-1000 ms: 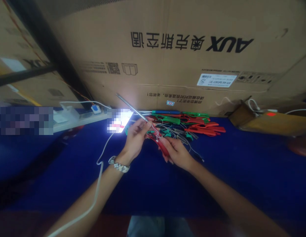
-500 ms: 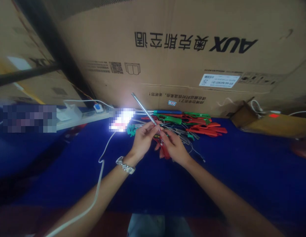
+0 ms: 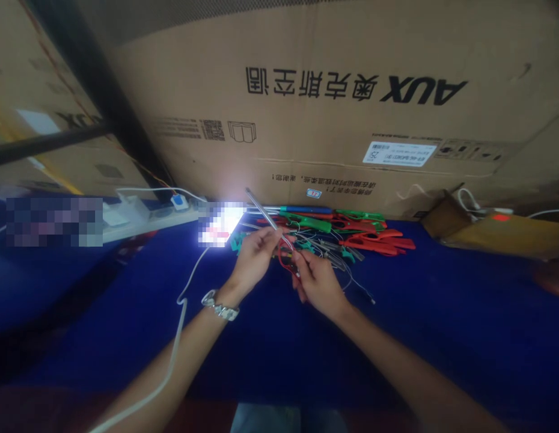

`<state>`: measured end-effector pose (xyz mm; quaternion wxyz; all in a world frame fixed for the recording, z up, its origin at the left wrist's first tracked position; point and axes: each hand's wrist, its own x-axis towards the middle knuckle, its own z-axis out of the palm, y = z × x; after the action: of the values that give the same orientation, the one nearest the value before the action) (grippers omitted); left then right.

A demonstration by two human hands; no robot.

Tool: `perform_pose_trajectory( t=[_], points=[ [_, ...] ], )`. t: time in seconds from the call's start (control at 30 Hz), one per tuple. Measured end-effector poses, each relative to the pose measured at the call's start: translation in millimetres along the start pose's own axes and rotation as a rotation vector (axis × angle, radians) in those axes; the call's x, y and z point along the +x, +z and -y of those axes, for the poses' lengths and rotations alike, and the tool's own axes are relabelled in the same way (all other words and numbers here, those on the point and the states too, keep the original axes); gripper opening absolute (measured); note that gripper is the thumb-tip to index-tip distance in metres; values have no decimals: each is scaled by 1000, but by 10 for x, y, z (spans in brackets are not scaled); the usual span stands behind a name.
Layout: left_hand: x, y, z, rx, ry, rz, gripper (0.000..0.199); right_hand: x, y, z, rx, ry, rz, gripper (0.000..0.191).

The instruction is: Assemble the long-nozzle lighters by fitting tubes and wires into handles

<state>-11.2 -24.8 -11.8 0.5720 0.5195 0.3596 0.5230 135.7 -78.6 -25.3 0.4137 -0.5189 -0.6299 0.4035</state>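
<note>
My left hand (image 3: pixel 253 257) pinches a thin silver metal tube (image 3: pixel 262 209) near its lower end; the tube tilts up and to the left. Close by on the right, my right hand (image 3: pixel 319 278) is closed round a red plastic piece (image 3: pixel 286 258), partly hidden by the fingers. Thin wires run between the tube's end and the right fingertips. Behind both hands lies a pile of red handles (image 3: pixel 378 240), a green handle (image 3: pixel 313 224), a blue-handled rod (image 3: pixel 306 209) and loose metal parts with wires (image 3: pixel 338 252).
A large cardboard box (image 3: pixel 333 36) stands behind the blue tabletop (image 3: pixel 279 355). At the left are a bright blurred screen (image 3: pixel 223 222), a white power strip (image 3: pixel 160 218) and a white cable (image 3: pixel 175 349). An open carton (image 3: pixel 509 237) sits at the right.
The hands have moved slightly apart, and wires now show between them. The tube has slid lower and its tip has dropped. The red piece has turned in my right hand.
</note>
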Motion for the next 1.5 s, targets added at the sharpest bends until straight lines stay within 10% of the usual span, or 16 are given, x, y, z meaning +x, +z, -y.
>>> perform_pose_trajectory(
  t=[0.97,1.5],
  points=[
    [82,-184,-31,160,-84,224,30,-34,-79,24,-113,23,22,35],
    [-9,-59,-69,81,-59,59,40,-52,-69,10,-158,-23,6,34]
  ],
)
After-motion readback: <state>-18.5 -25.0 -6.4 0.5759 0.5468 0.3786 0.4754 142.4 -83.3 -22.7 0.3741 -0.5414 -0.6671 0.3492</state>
